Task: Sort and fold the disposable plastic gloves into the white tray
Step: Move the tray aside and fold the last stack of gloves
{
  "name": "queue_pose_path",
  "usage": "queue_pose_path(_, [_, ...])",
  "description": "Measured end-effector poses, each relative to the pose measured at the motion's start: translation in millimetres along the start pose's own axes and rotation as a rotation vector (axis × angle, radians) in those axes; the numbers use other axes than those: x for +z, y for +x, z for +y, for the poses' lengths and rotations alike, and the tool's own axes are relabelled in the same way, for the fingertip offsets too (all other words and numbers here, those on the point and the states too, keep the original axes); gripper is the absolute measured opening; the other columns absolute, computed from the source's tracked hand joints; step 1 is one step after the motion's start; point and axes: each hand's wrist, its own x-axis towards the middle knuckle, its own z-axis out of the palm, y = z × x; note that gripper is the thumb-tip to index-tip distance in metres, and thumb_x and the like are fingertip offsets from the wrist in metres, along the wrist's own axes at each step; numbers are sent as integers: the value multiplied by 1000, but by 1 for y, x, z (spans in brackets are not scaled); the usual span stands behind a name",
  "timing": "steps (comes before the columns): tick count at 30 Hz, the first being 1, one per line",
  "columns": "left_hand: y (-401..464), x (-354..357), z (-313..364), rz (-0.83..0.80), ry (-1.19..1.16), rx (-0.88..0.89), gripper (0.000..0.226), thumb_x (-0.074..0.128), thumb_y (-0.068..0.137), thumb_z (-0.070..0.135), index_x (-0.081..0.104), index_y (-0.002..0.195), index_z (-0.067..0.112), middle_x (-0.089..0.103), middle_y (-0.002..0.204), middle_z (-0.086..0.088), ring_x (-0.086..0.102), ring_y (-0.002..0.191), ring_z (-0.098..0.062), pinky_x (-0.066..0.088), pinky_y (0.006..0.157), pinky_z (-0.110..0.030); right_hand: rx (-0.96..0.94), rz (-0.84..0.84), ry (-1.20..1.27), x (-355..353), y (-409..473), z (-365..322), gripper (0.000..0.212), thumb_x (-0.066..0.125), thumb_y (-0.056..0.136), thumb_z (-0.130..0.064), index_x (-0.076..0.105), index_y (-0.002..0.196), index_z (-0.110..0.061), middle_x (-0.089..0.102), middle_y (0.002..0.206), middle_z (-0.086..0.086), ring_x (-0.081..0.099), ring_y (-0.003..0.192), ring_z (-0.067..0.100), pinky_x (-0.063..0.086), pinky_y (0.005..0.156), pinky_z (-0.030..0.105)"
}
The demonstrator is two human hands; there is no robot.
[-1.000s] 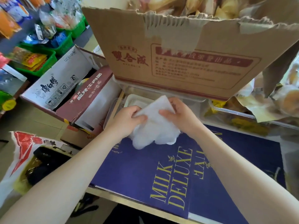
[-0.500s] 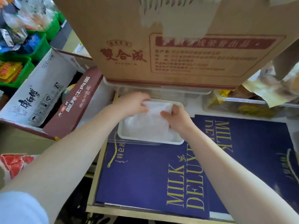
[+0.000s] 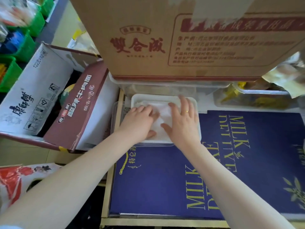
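Hands [image 3: 162, 123] flat, fingers straight – pressing gloves [image 3: 162, 111] | gloves – white, crinkled, folded in white tray [image 3: 165, 96]

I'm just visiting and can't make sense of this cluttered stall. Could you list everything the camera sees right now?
folded translucent plastic gloves: one pile, whitish, in the tray under both hands
shallow white rectangular tray: one, white, below the big carton
large brown cardboard carton: one, red print, top centre
dark blue "MILK DELUXE" flat box: one, yellow lettering, beneath the forearms
maroon and white noodle carton: one, open, left
clear plastic containers: at least two, behind and right of the tray
green plastic baskets: several, far left
left hand: flat on the gloves
right hand: flat on the gloves, gold ring
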Motion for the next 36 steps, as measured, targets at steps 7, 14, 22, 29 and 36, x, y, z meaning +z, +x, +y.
queue_pose_path(7, [-2,2,-6,-23,-3,106,47,41,93,47,35,139,37,36,134,-2,40,123,-23,27,99,-34,-305,-466,-161,-11,-20,34,114,-33,61,-74,8,150,-16,1,159,-3,1,145,11,9,116,27])
queue_pose_path(14, [-17,-1,-8,-199,-108,142,46,25,93,60,57,121,44,16,155,5,14,141,-17,6,112,-32,-209,-472,-295,-23,-23,54,95,-23,79,-66,17,149,-17,8,158,-4,8,144,9,4,115,32])
queue_pose_path(22, [-29,6,1,-33,-75,163,61,38,83,70,61,121,29,27,151,-1,21,138,-20,14,112,-37,-285,73,-103,-10,-51,36,41,39,89,-40,67,98,-11,65,112,7,63,95,29,47,85,35])
queue_pose_path(29, [-67,28,14,695,-534,-59,34,46,88,27,62,105,2,56,108,-11,45,105,-19,34,96,-23,-375,-77,-254,9,-69,47,56,79,43,5,65,94,-14,65,85,0,61,65,23,51,52,30])
queue_pose_path(36, [-77,72,37,499,-283,-176,30,80,65,0,67,93,2,62,95,-13,62,80,-32,51,68,-38,-197,-50,-342,-17,-86,82,54,79,48,5,67,97,-15,68,91,1,63,69,25,49,59,33])
